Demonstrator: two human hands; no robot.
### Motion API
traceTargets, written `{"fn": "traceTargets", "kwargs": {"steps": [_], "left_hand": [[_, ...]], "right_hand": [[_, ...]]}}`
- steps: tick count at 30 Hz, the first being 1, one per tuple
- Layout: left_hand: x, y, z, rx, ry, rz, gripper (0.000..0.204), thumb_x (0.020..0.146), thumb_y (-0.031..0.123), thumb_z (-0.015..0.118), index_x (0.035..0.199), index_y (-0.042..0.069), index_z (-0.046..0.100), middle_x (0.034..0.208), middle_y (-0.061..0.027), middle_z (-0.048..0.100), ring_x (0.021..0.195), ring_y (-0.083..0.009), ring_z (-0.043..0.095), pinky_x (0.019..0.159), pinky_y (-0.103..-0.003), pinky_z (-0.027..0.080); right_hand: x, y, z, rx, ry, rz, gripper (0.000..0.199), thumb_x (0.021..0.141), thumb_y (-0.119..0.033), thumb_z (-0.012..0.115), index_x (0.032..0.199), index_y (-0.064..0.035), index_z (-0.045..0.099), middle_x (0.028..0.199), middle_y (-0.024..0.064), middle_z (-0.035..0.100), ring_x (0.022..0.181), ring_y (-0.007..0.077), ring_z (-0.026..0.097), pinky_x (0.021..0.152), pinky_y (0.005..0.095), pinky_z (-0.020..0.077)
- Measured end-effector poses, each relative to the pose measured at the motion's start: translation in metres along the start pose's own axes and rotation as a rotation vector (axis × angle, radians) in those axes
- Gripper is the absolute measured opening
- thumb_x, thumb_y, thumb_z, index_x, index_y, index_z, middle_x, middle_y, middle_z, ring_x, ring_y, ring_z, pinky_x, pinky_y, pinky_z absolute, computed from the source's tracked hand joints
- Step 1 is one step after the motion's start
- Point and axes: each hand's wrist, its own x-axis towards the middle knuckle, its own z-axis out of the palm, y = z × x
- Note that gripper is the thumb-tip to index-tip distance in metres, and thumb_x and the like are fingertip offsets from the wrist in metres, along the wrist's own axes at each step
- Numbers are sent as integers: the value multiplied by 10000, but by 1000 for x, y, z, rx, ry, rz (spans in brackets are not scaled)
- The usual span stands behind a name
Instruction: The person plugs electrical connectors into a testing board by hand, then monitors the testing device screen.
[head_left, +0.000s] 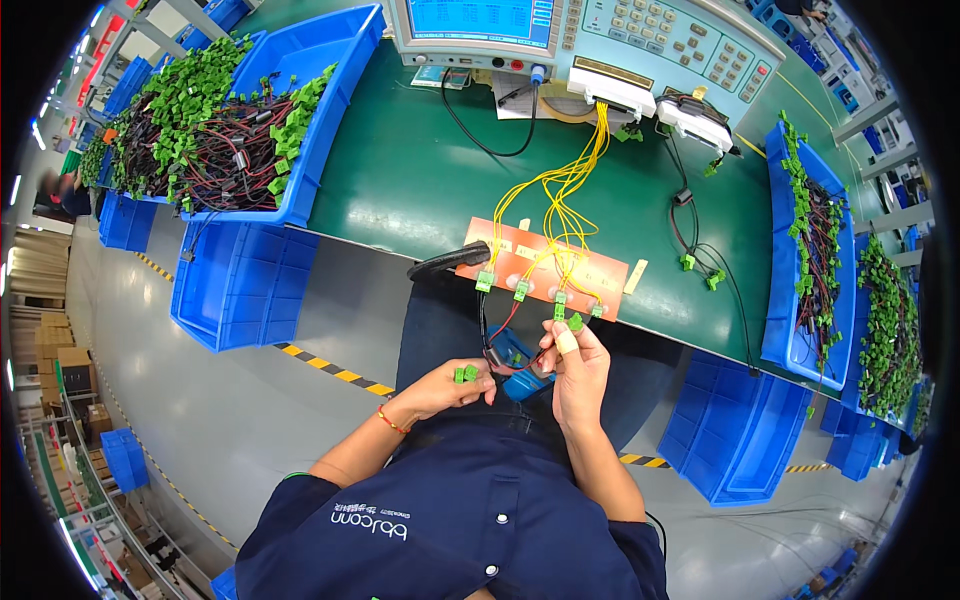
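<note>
Green bench: left hand pinches two green connectors

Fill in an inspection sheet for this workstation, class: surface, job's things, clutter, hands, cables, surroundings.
Surface: green bench, orange fixture board at its near edge.
Job's things: green connectors in left hand; another green connector at right hand, by the board.
Clutter: paper under the tester.
Hands: both pinching connectors.
Cables: yellow leads run from tester to board; black cable loops.
Surroundings: blue bins of green-ended harnesses, grey floor.
</note>
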Motion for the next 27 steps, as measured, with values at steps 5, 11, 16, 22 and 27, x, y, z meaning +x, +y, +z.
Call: {"fn": "traceTargets", "kwargs": {"steps": [5,11,16,22,27], "left_hand": [[-6,5,5,223,-180,-3,324,971,244,594,1239,69,646,831,22,630,642,-37,426,557,-197,355],[1,2,11,397,-336,128,273,984,220,567,1120,12,680,989,-82,682,747,-134,555,702,-268,474],[4,-1,12,426,-382,266,277,996,243,544,1098,30,688,1026,-76,686,796,-153,580,719,-286,487],[5,4,14,440,-418,264,279,999,236,534,1099,26,688,1079,-81,688,827,-160,594,736,-290,489],[7,9,20,451,-420,240,269,993,225,542,1101,27,690,1078,-79,691,826,-163,596,738,-288,489]], "right_hand": [[2,3,6,135,32,26,216,955,-168,608,1017,34,652,802,45,629,566,69,506,549,212,414],[7,1,6,136,18,15,227,954,-164,610,1050,38,647,856,67,641,628,88,538,613,230,446],[-5,-8,-15,-231,-62,-259,234,962,-76,559,1137,72,612,1029,116,624,853,150,642,800,271,500],[-16,-11,-34,-459,-18,-456,244,976,-26,508,1152,105,615,1002,112,591,854,189,671,754,276,536],[-5,-17,-27,-251,75,-146,210,948,-82,590,1028,95,669,805,98,638,623,152,645,600,245,514]]}}
